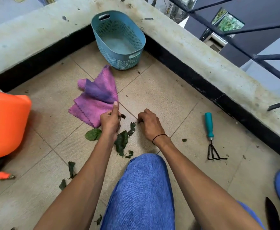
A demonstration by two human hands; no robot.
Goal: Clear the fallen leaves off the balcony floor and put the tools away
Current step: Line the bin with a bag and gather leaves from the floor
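Hands low over floor, left [110, 121] fisted on leaf scraps [123, 116], right [150, 123] pinching leaf bit [138, 121]

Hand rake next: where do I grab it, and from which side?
Grip the teal handle of the hand rake from above with the right hand. It lies flat on the tiles, handle toward the wall, black prongs toward the person, nothing around it.

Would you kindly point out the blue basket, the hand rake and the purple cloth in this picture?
blue basket [136, 36]: head view, on its right-hand perforated inner wall.
hand rake [209, 124]: head view, on its teal handle.
purple cloth [93, 103]: head view, on the flat folded part lying on the tiles.
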